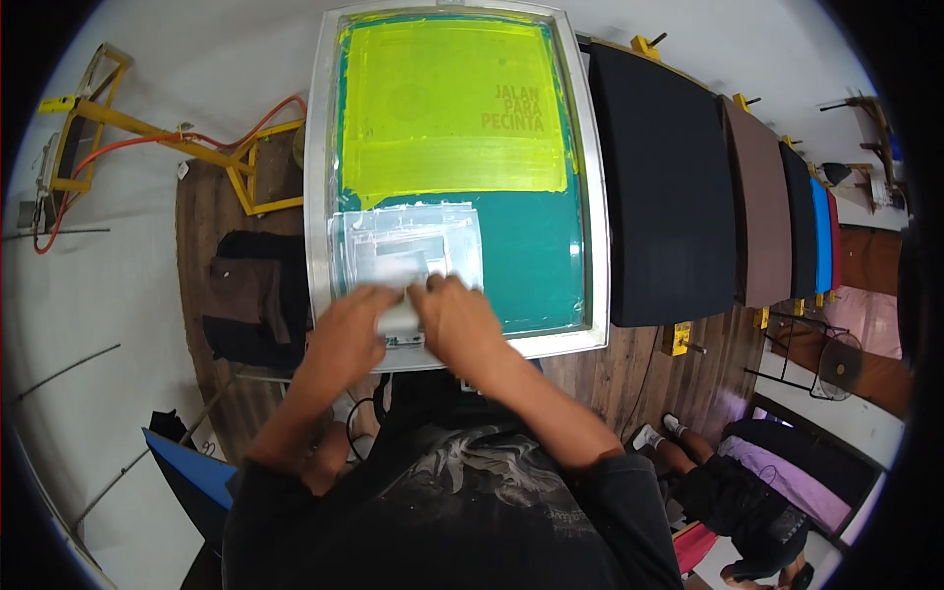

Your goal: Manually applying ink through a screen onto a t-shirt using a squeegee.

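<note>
A silk-screen frame (pixel 596 246) with a pale rim lies in front of me, its mesh green (pixel 531 236). Bright yellow ink (pixel 413 108) covers the far part of the mesh, around some lettering. White ink (pixel 462 241) is smeared over the near left part, with a rectangular outline in it. Over this white patch my left hand (pixel 344 329) and my right hand (pixel 457 324) are side by side, fingers closed on a pale squeegee (pixel 398 317). The fingertips and the squeegee are blurred, and its blade is partly hidden.
To the right runs a row of boards carrying black (pixel 664 187), brown (pixel 757 206), blue and red cloth. Folded dark cloth (pixel 251 300) lies left of the frame, near a yellow metal stand (pixel 167 133) with an orange hose. Another person (pixel 737 492) is at the lower right.
</note>
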The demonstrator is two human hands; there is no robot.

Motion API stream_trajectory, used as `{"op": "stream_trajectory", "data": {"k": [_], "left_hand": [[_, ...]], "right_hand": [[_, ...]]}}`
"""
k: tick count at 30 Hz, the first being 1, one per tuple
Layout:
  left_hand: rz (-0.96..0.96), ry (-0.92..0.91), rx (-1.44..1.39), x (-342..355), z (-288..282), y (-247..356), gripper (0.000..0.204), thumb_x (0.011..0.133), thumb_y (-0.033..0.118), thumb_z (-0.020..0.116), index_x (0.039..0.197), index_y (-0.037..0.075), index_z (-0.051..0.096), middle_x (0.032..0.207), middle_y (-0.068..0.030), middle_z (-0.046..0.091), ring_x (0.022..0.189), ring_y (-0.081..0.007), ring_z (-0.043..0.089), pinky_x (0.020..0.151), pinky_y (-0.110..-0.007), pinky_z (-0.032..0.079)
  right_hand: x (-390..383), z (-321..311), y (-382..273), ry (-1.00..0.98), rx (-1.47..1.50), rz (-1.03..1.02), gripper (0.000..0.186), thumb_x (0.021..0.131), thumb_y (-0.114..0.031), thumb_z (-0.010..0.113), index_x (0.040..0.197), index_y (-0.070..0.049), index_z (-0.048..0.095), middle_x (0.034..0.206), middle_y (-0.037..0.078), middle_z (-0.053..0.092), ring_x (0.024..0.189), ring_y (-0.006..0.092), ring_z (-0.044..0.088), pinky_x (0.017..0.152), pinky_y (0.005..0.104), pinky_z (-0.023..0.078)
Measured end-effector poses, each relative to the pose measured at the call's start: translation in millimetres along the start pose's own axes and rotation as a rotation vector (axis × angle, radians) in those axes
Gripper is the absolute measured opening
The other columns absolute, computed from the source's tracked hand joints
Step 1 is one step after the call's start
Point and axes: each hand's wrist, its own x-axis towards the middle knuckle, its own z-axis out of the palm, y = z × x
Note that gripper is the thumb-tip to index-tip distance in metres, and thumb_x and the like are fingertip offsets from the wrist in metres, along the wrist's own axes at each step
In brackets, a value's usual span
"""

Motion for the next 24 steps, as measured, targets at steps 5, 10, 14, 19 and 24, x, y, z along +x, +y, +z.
{"op": "stream_trajectory", "data": {"k": [5,10,14,19,24], "left_hand": [[0.03,0.094,0.034,49,-1,-19,0.047,0.068,-0.014,0.06,0.112,-0.002,0.066,0.109,-0.0194,0.066,0.104,-0.0378,0.063,0.093,-0.042,0.05],[-0.019,0.068,0.048,25,15,-13,0.051,0.065,-0.014,0.064,0.114,0.0,0.065,0.111,-0.0178,0.064,0.101,-0.0389,0.063,0.089,-0.043,0.053],[-0.076,0.005,0.0,-16,24,0,0.054,0.063,-0.014,0.066,0.115,0.001,0.064,0.116,-0.0167,0.06,0.101,-0.0396,0.063,0.087,-0.044,0.054],[-0.083,0.019,0.012,-42,36,11,0.052,0.065,-0.014,0.063,0.114,0.001,0.062,0.116,-0.0177,0.059,0.1,-0.0408,0.062,0.086,-0.045,0.053],[-0.094,0.011,0.03,-40,39,13,0.051,0.065,-0.014,0.062,0.114,0.001,0.061,0.114,-0.0176,0.059,0.1,-0.0403,0.062,0.086,-0.046,0.052]], "right_hand": [[48,-3,25,0.083,-0.021,0.014,0.029,0.072,0.002,0.066,0.1,-0.001,0.061,0.092,0.019,0.064,0.088,0.0393,0.064,0.072,0.0475,0.056],[25,13,22,0.048,0.046,0.017,0.04,0.065,0.002,0.07,0.104,-0.001,0.062,0.099,0.02,0.062,0.096,0.0399,0.06,0.079,0.0471,0.055],[-16,26,4,-0.02,0.053,0.028,0.041,0.065,0.001,0.071,0.105,-0.002,0.061,0.101,0.019,0.061,0.098,0.0382,0.06,0.079,0.0466,0.054],[-38,24,-4,-0.174,0.053,0.044,0.043,0.068,0.001,0.07,0.11,-0.002,0.06,0.111,0.018,0.06,0.108,0.0365,0.057,0.084,0.0475,0.052],[-44,34,0,-0.105,0.024,0.051,0.05,0.067,-0.001,0.072,0.115,-0.003,0.058,0.114,0.018,0.058,0.109,0.0366,0.056,0.086,0.0492,0.051]]}}
